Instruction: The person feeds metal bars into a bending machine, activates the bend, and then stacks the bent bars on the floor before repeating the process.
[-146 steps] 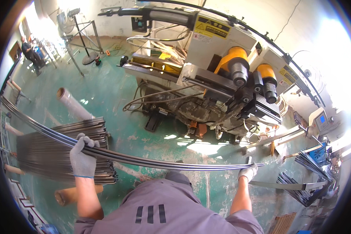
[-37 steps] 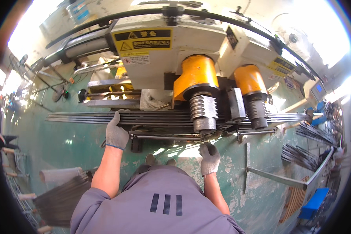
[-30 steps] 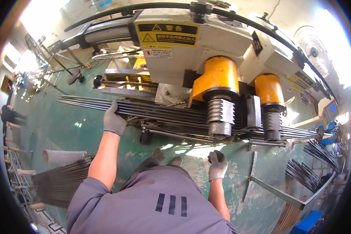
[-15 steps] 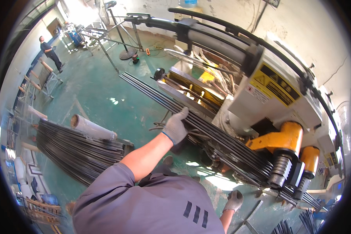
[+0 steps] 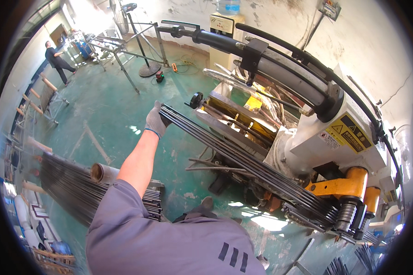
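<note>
A bundle of long dark metal rods [image 5: 248,158] slants from the middle of the view down to the right, into a bending machine [image 5: 328,126]. My left hand [image 5: 156,120], in a grey knitted glove, is closed around the rods' far-left end, with the arm stretched out. The rods' other end runs in among the ribbed rollers [image 5: 346,215] below the machine's orange arm [image 5: 335,185]. Only a small part of my right hand [image 5: 263,262] shows at the lower edge beside my torso; its fingers are hidden.
A large stack of dark rods [image 5: 71,183] lies at my left, with a pale cylinder [image 5: 103,173] across it. Metal frames and a round-based stand [image 5: 150,69] are farther off. Another person [image 5: 57,62] is at the far left. Short rods [image 5: 337,266] stand at lower right.
My left hand has moved from partway along the rods to their far-left end. The rods appear shifted slightly toward the rollers. My right hand has drawn back beside my torso. The view has turned slightly.
</note>
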`<action>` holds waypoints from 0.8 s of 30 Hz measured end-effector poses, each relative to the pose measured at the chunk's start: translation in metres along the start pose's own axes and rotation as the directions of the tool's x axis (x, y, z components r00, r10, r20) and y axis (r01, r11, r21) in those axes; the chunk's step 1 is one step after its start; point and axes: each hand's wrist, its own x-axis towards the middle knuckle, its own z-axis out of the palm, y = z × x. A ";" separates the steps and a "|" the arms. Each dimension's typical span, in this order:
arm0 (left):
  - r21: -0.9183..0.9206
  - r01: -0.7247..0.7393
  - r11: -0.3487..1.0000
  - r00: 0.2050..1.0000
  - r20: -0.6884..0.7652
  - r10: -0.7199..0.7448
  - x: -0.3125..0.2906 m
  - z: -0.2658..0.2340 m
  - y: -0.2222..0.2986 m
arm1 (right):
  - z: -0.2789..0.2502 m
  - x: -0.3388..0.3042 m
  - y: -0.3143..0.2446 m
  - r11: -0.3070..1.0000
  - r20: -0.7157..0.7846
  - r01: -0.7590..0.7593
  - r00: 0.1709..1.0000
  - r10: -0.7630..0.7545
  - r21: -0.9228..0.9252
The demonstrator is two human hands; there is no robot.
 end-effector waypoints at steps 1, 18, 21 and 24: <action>0.034 -0.009 0.999 1.000 0.022 0.008 -0.002 0.007 -0.002 | -0.001 -0.010 -0.003 0.998 0.034 -0.061 0.998 0.061 -0.001; 0.215 -0.033 0.976 0.919 0.389 -0.055 0.012 -0.056 0.027 | 0.005 -0.032 -0.180 0.972 0.395 0.233 0.894 -0.212 -0.004; 0.120 -0.030 0.992 0.987 0.161 0.010 -0.014 -0.046 0.002 | 0.007 0.007 -0.180 0.947 0.419 0.320 0.866 -0.274 -0.042; 0.085 0.009 0.996 0.999 0.034 -0.012 -0.055 -0.028 -0.057 | 0.001 0.037 -0.186 0.944 0.471 0.324 0.843 -0.259 -0.062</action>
